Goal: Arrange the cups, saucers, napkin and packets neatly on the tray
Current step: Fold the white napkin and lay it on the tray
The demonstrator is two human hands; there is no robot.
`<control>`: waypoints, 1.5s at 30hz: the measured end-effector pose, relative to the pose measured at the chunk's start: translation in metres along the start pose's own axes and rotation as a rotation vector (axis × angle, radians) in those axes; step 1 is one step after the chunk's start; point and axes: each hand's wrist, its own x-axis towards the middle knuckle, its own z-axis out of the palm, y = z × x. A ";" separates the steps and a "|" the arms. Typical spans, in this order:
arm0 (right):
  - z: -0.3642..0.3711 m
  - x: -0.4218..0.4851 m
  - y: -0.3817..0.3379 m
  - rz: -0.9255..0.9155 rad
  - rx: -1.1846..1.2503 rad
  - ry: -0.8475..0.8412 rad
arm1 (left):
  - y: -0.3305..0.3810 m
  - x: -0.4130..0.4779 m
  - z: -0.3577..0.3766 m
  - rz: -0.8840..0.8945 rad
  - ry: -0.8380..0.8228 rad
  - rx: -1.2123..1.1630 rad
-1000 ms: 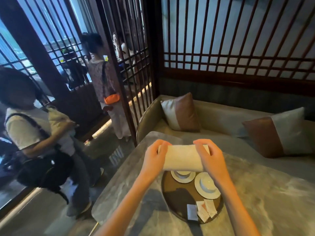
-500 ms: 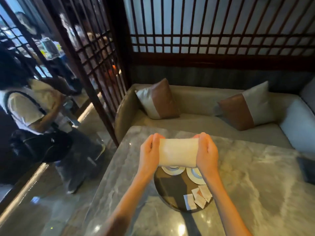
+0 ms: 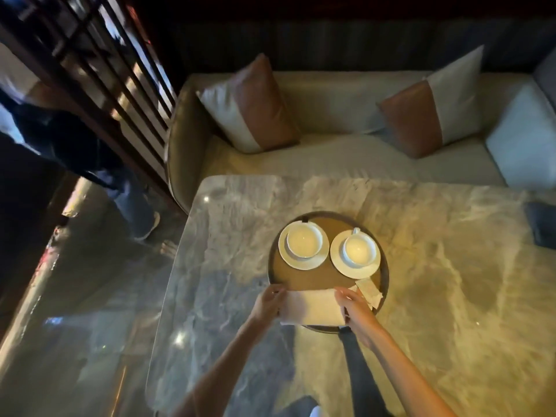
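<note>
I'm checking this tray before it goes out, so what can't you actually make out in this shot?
Head view only.
Packets: the right hand covers part; count and print unreadable.
Tray: near part hidden under the napkin and the left hand.
Left cup and right cup: glare hides whether they hold anything.
Dark object on the table: cut off by the right edge.

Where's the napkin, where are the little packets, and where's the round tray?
napkin (image 3: 313,307), head view, middle of the folded cloth.
packets (image 3: 369,292), head view, face of the top packet.
tray (image 3: 311,276), head view, bare brown floor near its middle.
</note>
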 end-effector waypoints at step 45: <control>0.011 0.079 0.029 -0.199 -0.179 0.240 | -0.024 0.078 0.018 0.225 0.210 0.574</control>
